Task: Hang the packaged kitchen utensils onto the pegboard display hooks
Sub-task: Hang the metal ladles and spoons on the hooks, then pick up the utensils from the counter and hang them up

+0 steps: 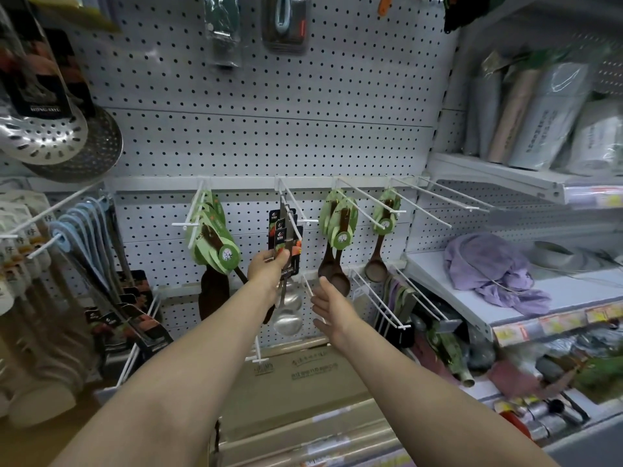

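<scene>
The packaged steel ladles (286,264) are held up at the middle hook (292,205) of the pegboard (269,143), presumably so that the holes in their black header cards can be threaded over the wire prong. The cards are stacked along that hook, with the shiny bowls hanging below at about six o'clock from the cards. The left hand (266,266) is raised to the lowest card, which is pinched between thumb and curled fingers (282,256), probably to steady or slide the pack along the prong; whether that card is already fully on the wire cannot be told, since motion blur and the hand cover the hole.

The right hand (332,306) is kept free at roughly four o'clock from the ladle bowls, just beside them and apart from the white prong (308,286) of the lower row. Its fingers are straight and loosely spread, nothing being held or touched, as if readied to support the hanging bowls.

At nine o'clock and three o'clock from the steel ladles, wooden spoons on green cards (340,227) are already hung on neighbouring hooks, while the prongs further towards three o'clock are bare.
</scene>
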{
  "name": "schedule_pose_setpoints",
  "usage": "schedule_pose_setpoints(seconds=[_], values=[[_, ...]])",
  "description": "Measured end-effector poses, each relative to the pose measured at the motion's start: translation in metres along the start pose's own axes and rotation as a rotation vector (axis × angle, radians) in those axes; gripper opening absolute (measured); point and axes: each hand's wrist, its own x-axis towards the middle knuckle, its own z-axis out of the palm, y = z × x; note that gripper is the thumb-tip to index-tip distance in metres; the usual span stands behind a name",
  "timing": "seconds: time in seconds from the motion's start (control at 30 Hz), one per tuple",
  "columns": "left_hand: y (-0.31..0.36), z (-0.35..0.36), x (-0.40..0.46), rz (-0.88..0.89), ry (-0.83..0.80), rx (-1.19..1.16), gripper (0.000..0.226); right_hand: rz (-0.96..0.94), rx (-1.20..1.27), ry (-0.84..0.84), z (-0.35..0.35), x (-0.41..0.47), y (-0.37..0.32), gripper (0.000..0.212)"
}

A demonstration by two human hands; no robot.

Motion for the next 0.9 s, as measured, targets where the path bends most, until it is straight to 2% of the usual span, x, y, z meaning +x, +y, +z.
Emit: schedule_pose_setpoints(seconds=[0.2, 0.4, 0.63, 0.77, 0.9], values=[[-0.041, -0.053, -0.054, -0.155, 0.072, -0.133, 0.036, 0.04, -0.055, -0.017, 0.014, -0.031, 0.029, 0.055], [-0.054, -0.125, -0.104, -0.253, 0.108, -0.26, 0.021, 0.066, -0.107, -0.077, 0.067, -0.06, 0.061, 0.056], [-0.042, -0.225, -0.131, -0.232, 0.13, -0.375, 0.04, 0.036, -0.174, -0.198, 0.158, -0.103, 0.094, 0.058], [-0.03, -0.298, -0.147, -0.219, 0.147, -0.399, 0.026, 0.04, -0.199, -0.241, 0.229, -0.132, 0.117, 0.033], [-0.014, -0.392, -0.159, -0.175, 0.204, -0.401, 0.05, 0.036, -0.22, -0.306, 0.311, -0.159, 0.144, 0.05]])
